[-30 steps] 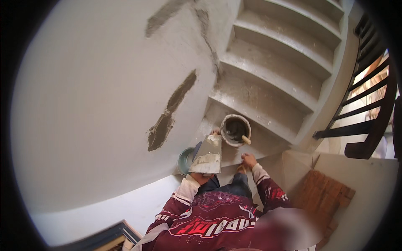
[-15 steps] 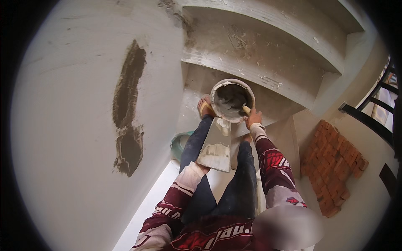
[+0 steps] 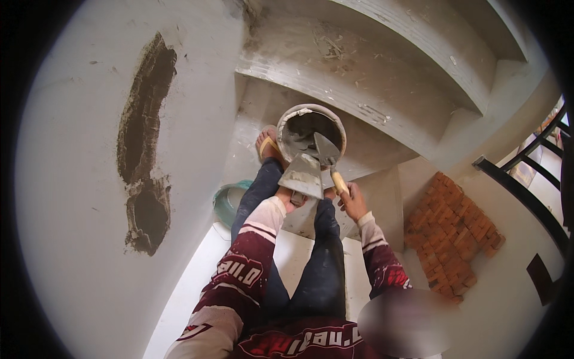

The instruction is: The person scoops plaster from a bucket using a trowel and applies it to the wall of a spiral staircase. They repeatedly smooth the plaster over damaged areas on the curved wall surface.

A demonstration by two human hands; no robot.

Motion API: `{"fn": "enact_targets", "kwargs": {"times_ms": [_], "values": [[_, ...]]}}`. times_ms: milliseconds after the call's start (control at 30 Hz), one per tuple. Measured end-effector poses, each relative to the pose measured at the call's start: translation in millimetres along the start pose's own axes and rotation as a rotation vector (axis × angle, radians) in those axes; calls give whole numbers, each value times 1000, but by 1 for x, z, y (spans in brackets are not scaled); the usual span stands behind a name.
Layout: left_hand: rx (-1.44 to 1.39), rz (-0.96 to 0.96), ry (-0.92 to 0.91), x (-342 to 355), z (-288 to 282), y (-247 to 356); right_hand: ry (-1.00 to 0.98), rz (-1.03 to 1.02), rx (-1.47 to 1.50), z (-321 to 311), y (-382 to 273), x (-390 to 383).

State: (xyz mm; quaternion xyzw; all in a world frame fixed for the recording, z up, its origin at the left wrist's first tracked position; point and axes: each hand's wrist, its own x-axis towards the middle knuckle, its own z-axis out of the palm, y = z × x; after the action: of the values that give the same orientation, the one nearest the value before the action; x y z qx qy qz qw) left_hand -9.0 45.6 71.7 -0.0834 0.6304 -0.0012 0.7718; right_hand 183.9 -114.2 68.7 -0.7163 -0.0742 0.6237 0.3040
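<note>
My left hand (image 3: 290, 200) is closed around the grip of a rectangular plastering trowel (image 3: 304, 176), its flat grey plate facing up and lying just in front of a bucket (image 3: 283, 131). Dark grey wet mortar (image 3: 305, 128) partly fills that round bucket, whose rim is crusted. In my right hand (image 3: 354, 203) is a pointing trowel (image 3: 326, 149), held by its pale handle. Its blade overlaps the bucket's near right rim, close to the plate's far edge. Whether the two tools touch, I cannot tell.
A wall (image 3: 78, 179) on the left carries a long dark mortar patch (image 3: 142, 125). Concrete steps (image 3: 359, 90) rise beyond the bucket. Stacked red bricks (image 3: 448, 233) and a black railing (image 3: 526, 191) are at right. A green tub (image 3: 224, 203) stands beside my left leg.
The pointing trowel's blade has come up out of the mortar into sight as my right hand drew back. The plastering trowel now tilts differently, its far end at the bucket's near rim. The view has shifted.
</note>
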Motion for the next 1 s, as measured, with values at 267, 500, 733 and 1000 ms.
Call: {"fn": "enact_targets", "kwargs": {"times_ms": [267, 500, 733, 1000], "values": [[-68, -149, -76, 33, 1, 29, 93, -495, -496, -4, 21, -52], [-132, -101, -2, 23, 9, 18, 50, -433, -633, -52, 39, -87], [-193, -108, -156, 63, -46, 15, 112, -494, -501, -68, 16, -114], [2199, 1582, 25, 81, -86, 23, -351, 211, 653, -72, -36, -77]]}}
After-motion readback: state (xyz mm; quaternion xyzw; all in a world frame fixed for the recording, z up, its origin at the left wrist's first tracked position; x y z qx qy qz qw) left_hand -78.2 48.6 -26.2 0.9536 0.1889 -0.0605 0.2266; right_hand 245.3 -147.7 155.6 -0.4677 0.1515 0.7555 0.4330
